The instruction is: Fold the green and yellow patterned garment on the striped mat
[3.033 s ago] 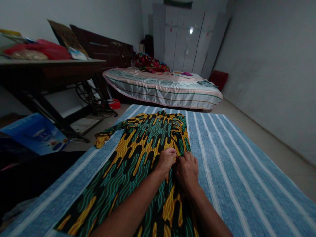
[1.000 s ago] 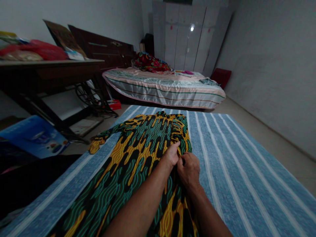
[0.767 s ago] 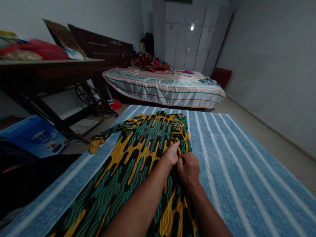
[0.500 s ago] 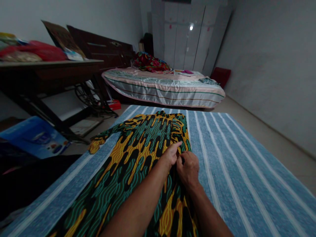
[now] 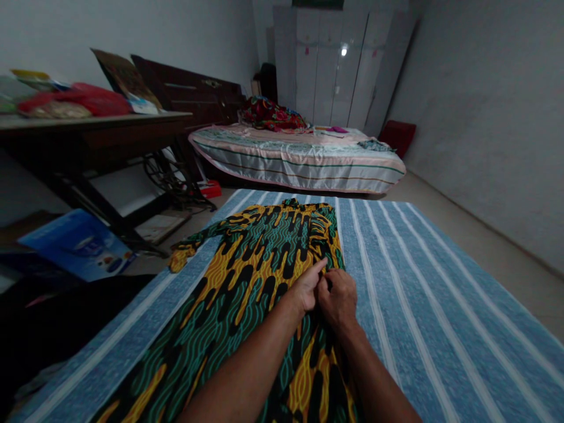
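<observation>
A long-sleeved dress, patterned in black, yellow and green, lies spread lengthwise on a blue-and-white striped sheet. Its collar points to the far edge, and one sleeve stretches out to the left. The other sleeve is folded in over the right side of the body. My left hand grips the fabric near that right edge, thumb extended and the other fingers partly hidden. Close against it, my right hand is closed with curled fingers on the same cloth. The pinched part is mostly covered by my hands.
Beyond the sheet stands a bed with a satin cover and a red floral bundle. At left are a sewing-machine table and a blue box. A wardrobe fills the back, and a wall runs along the right.
The view has shifted slightly, so the room appears a little further right. Both hands stay at the dress's right edge with hardly any movement.
</observation>
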Demonstrator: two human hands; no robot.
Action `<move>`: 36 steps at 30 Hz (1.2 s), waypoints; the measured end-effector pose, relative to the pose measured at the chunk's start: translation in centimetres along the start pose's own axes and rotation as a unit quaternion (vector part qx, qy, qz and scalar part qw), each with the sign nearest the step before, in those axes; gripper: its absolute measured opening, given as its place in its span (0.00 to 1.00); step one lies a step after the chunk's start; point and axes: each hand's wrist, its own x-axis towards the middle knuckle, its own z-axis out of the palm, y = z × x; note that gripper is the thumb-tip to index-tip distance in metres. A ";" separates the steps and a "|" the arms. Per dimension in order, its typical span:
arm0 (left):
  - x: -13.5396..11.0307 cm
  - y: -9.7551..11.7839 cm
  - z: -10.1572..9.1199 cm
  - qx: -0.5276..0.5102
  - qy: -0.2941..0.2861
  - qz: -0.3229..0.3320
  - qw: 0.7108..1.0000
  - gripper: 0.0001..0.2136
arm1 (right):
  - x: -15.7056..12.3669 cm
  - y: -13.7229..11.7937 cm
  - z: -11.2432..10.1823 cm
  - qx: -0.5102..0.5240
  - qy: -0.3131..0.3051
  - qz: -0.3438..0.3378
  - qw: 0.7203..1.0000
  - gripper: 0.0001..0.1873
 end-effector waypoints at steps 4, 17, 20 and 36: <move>-1.4 -1.1 0.0 -0.047 -0.022 -0.014 0.999 0.21 | 0.2 -0.3 -0.3 -0.014 -0.038 0.024 0.999 0.10; -5.4 -5.9 -1.3 -0.004 -0.056 0.021 0.998 0.25 | 0.9 -0.6 -2.0 -0.049 -0.204 0.092 0.973 0.10; -6.7 -6.5 -1.2 0.004 -0.029 0.003 1.000 0.23 | 0.8 -0.4 -1.9 -0.055 -0.200 0.075 0.975 0.10; -11.6 -8.9 -1.7 0.016 0.013 -0.109 0.994 0.12 | -2.5 -0.8 -9.8 -0.002 -0.181 0.018 0.983 0.13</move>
